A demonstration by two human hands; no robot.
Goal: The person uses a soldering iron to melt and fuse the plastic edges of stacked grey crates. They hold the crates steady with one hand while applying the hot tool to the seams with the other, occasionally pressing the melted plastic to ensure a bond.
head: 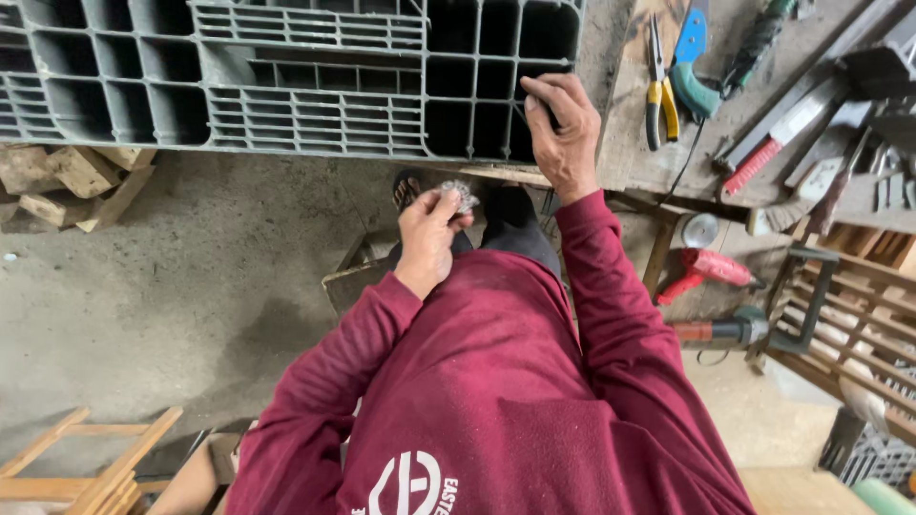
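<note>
Small clump of greyish metal bits, too blurred to identify, pinched in the closed fingers of the left hand, held at waist height just below the near edge of a grey plastic pallet. Right hand resting on that pallet's right end, fingers curled over the rim of one of its open cells, gripping nothing loose. Dark red sleeves running back from both wrists. Under the hands, dark trousers and a dark shoe on bare concrete floor.

To the right, a wooden bench crowded with tools: yellow-handled pliers, a teal-handled tool, a red-handled blade, a brush. Lower down, a red power tool and another with an orange body, beside a wooden slatted frame. At left, wood offcuts tucked under the pallet; at bottom left, a light wooden frame.
</note>
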